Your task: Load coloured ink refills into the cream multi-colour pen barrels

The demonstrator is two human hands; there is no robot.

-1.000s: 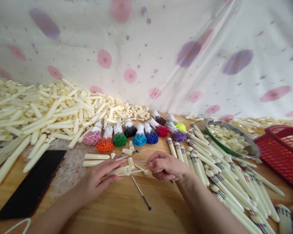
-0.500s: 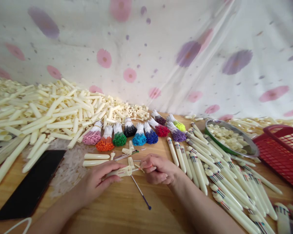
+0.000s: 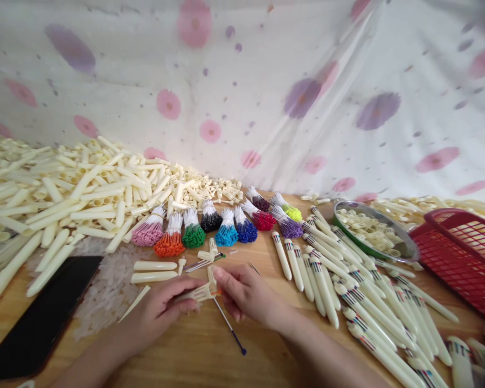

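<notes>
My left hand is closed around a cream slotted pen part, its open end facing right. At that end an orange-tipped pen refill shows, most of it hidden in the part. My right hand is closed at the orange tip, thumb on top and fingers curled below. Just behind the thumb stands another cream slotted part. A blue-tipped refill lies on the table below my hands. Several more refills lie beyond, beside a small cream plug and two cream barrels.
Bundles of coloured refills stand in rows ahead. Cream barrels are heaped at left, above a black phone. Assembled pens cover the right, with a metal bowl and a red basket behind.
My right hand has closed in on the slotted part, and the orange refill has slid deeper into it. The view has shifted slightly.
</notes>
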